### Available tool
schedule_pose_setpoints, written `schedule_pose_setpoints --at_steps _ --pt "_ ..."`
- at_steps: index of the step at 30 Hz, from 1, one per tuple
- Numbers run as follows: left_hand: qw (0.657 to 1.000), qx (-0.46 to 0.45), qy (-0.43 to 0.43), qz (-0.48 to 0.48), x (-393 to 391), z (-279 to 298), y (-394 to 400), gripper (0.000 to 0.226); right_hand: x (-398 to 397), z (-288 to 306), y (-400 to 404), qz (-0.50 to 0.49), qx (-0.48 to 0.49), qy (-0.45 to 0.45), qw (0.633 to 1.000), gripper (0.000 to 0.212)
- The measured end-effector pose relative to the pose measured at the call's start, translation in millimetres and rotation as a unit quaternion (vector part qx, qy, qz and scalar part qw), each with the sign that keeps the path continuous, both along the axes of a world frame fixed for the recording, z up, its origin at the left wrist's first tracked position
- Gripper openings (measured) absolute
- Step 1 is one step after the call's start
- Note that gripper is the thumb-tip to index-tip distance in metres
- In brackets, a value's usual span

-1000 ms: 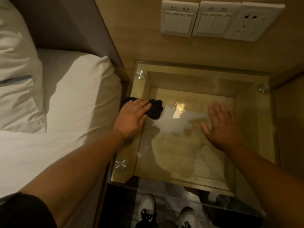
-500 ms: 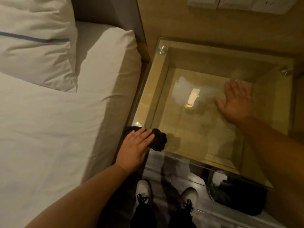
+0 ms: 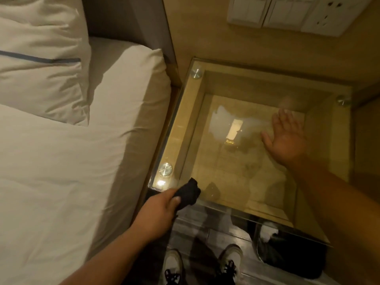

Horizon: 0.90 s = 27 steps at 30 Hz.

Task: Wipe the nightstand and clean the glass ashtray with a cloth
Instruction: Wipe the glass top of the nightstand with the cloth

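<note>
The left hand (image 3: 158,212) holds the dark cloth (image 3: 188,193) bunched between thumb and curled fingers, its grip tight around the wad, at the near left corner of the nightstand's glass tabletop (image 3: 185,128). Half a second ago that hand lay flatter over the cloth at much the same corner; now the fingers have curled under and the cloth pokes out past them onto the glass, just beside the round metal fitting (image 3: 165,169). A second ago it was farther up the left edge, so it has travelled toward the near side. The right hand (image 3: 285,138) keeps resting on the glass toward the far right, fingers straight and slightly spread, its grip wide and holding nothing; its place on the glass is about as before. A pale hazy patch (image 3: 221,124) with a bright reflection sits on the glass left of that hand. The bed (image 3: 61,161) with a white pillow (image 3: 39,58) lies left of the nightstand, wall switches (image 3: 287,11) above, and two shoes (image 3: 230,260) on the dark floor below. No ashtray can be made out.
</note>
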<state>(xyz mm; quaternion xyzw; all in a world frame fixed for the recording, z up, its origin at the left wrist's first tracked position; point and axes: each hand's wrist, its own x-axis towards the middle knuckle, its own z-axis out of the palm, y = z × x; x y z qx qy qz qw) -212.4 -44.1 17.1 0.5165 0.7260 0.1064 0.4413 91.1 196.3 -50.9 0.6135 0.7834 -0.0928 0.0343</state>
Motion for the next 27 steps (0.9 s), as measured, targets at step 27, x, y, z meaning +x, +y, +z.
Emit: schedule_pose_setpoints --at_steps 27 --pt "0.902 0.297 0.176 -0.258 51.4 -66.1 404.7 0.045 0.9 3.9 2.6 0.007 0.012 0.014 1.0 0.073"
